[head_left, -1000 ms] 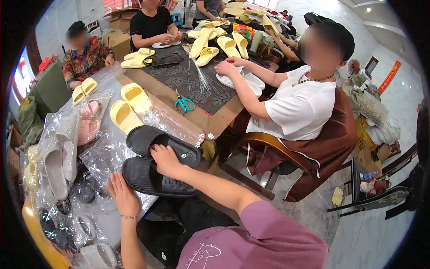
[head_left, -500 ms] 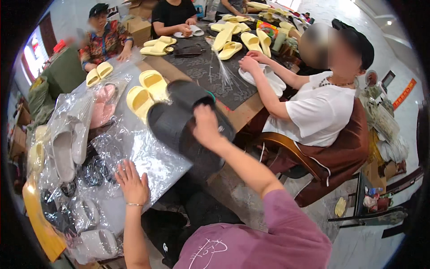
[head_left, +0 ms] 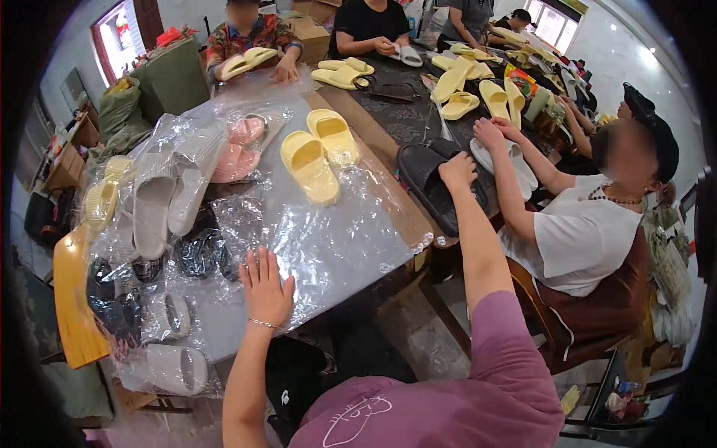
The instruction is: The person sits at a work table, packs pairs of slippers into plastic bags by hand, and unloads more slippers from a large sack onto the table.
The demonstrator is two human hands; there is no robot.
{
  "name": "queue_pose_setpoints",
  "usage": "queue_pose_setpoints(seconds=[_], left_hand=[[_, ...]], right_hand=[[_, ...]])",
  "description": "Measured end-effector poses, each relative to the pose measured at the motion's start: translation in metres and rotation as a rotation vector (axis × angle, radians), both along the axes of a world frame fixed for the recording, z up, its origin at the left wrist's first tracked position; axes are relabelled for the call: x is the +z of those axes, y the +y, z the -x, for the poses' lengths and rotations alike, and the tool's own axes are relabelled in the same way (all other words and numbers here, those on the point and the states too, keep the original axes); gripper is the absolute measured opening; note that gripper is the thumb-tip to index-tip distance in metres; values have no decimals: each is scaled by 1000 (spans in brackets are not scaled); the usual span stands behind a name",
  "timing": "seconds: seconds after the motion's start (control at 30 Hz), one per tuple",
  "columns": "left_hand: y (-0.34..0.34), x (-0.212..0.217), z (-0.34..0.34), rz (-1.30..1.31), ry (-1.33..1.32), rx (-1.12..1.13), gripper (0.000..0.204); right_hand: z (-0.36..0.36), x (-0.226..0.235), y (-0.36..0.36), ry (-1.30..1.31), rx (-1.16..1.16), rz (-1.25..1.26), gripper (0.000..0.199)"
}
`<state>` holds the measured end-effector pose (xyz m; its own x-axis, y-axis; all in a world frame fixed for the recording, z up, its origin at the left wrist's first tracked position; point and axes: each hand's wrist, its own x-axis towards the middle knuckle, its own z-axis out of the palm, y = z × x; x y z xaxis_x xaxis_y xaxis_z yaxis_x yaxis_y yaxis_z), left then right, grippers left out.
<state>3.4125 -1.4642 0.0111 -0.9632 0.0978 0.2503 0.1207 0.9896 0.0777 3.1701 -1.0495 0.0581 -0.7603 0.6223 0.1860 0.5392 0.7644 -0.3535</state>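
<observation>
My left hand [head_left: 267, 287] lies flat, fingers spread, on clear plastic bags [head_left: 328, 257] at the table's near edge. Stretched out to the right, my right hand [head_left: 458, 170] has its fingers curled over the upper of a pair of black slippers [head_left: 422, 183]. The pair is at the table's right side, close to a co-worker's hands. A pair of yellow slippers [head_left: 312, 166] sits on the plastic between my hands, farther back. Bagged grey slippers [head_left: 157, 198] and bagged pink slippers [head_left: 237, 153] lie to the left.
A co-worker in white [head_left: 575, 231] sits at right, handling white slippers [head_left: 515, 168]. Across the table one person holds yellow slippers [head_left: 248, 63] and another a white slipper [head_left: 408, 55]. More yellow slippers [head_left: 452, 81] cover the dark tabletop. A yellow board [head_left: 75, 306] sticks out at left.
My right hand has carried the black slippers rightward, away from the yellow pair, toward the co-worker in white. The person across has lifted the yellow slippers. The view has shifted.
</observation>
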Motion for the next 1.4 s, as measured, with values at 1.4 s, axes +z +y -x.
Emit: queue_pose_setpoints(seconds=[1.4], left_hand=[[10,12,6,-17,-63,-41,67]], right_hand=[[70,79,-41,15,252,-198,24]])
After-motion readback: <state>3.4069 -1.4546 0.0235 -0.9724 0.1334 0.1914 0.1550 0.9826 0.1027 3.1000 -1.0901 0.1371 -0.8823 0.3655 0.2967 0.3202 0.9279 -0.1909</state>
